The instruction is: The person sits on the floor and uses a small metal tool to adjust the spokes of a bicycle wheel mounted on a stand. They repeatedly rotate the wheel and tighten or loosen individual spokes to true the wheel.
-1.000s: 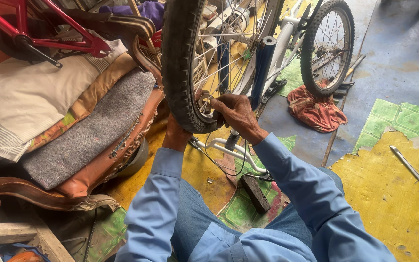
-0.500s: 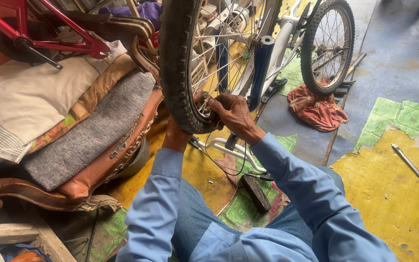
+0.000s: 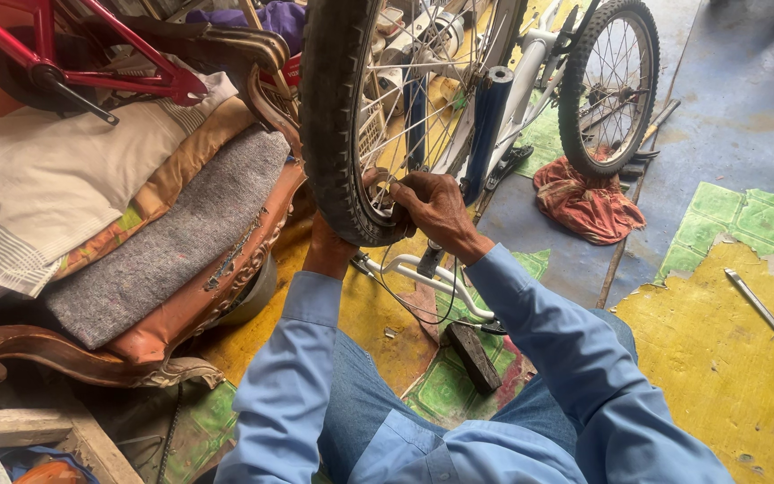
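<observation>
While little has shifted in the past second, the right hand (image 3: 432, 204) stays pinched on the rim of the wheel (image 3: 338, 125), the left hand (image 3: 329, 244) mostly hidden behind the tyre, its grip untellable. Cushions (image 3: 136, 224) crowd the left; open floor (image 3: 727, 116) lies right, past a rag (image 3: 584, 202).

Counts around the upturned bicycle
Two black-tyred spoked bicycle wheels (image 3: 342, 116) (image 3: 608, 85), two hands (image 3: 436, 208) (image 3: 329, 246), one crumpled red rag (image 3: 584, 204), one slim silver metal tool (image 3: 761, 309), one red bicycle frame (image 3: 91, 72).
</observation>
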